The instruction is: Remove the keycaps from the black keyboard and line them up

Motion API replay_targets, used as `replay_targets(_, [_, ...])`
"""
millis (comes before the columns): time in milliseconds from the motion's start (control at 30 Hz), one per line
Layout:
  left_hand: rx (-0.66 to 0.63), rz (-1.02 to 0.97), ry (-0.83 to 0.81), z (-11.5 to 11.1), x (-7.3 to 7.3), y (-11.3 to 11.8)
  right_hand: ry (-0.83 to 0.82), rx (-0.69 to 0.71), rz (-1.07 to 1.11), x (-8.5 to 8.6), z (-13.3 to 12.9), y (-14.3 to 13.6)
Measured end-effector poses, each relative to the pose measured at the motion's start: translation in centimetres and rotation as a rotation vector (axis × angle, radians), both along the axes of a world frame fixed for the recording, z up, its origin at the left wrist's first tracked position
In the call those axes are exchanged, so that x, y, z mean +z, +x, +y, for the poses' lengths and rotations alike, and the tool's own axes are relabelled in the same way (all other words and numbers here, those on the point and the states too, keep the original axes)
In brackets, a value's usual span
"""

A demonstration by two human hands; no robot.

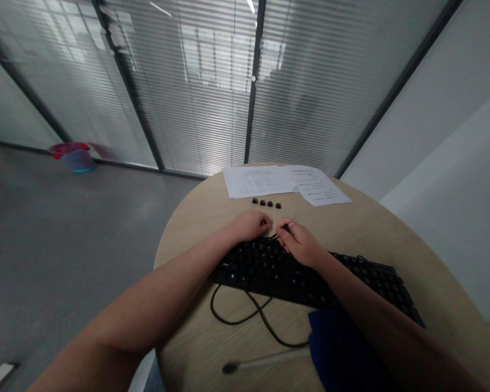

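A black keyboard [277, 272] lies across the round table under both my forearms. My left hand [253, 224] rests by its far edge with the fingers curled in; whatever they hold is hidden. Close beside it, my right hand [297, 240] pinches a small black keycap puller [286, 227] with thin wires sticking out past the fingers. Several black keycaps [270, 204] stand in a short row just beyond my hands. The keyboard's black cable [265, 318] loops on the near side, and a dark strand shows between my hands.
Printed sheets [261, 181] lie at the table's far edge. Nearer me are a blue cloth [338, 348] and a long pale-handled tool [265, 361] with a dark tip. A red and blue basket [79, 159] stands on the floor at left. Glass partitions with blinds [204, 109] rise behind.
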State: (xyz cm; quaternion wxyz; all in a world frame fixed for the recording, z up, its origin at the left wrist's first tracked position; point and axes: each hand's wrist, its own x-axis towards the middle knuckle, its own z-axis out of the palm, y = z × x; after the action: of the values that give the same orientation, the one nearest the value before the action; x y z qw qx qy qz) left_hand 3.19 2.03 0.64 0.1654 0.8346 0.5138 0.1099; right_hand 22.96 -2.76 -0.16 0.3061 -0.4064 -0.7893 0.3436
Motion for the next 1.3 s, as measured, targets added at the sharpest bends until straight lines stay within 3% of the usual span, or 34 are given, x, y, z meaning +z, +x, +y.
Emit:
replay_targets(133, [-0.004,-0.027,-0.014,0.0,0.1,-0.1,-0.075,-0.012,0.124,-0.5,0.3,0.1])
replay_targets(300, [-0.02,-0.198,-0.071,0.1,0.4,-0.3,-0.141,-0.158,0.385,-0.1,1.0,0.1])
replay_targets(500, [-0.273,-0.564,-0.127,0.1,0.9,-0.9,-0.133,-0.225,0.408,-0.2,1.6,0.1])
replay_targets(700, [-0.269,-0.552,-0.111,-0.1,0.9,-0.9,-0.175,-0.179,0.416,-0.4,1.6,-0.1])
replay_targets(833, [-0.265,-0.528,-0.091,-0.5,1.1,-1.0,-0.12,-0.175,0.317,-0.4,1.6,-0.3])
replay_targets(933, [-0.235,-0.529,-0.027,0.1,1.2,-1.5,-0.028,-0.254,0.187,0.8,1.7,0.2])
replay_targets(1067, [-0.126,-0.494,0.096,2.4,2.0,-1.1,0.113,-0.377,0.129,4.4,2.4,2.5])
replay_targets(1167, [-0.158,-0.27,0.186,4.6,3.0,1.1,0.205,-0.467,0.224,7.1,2.9,4.9])
replay_targets(1300, [-0.215,0.071,0.268,7.2,3.3,4.7,0.266,-0.525,0.331,9.1,3.2,7.6])
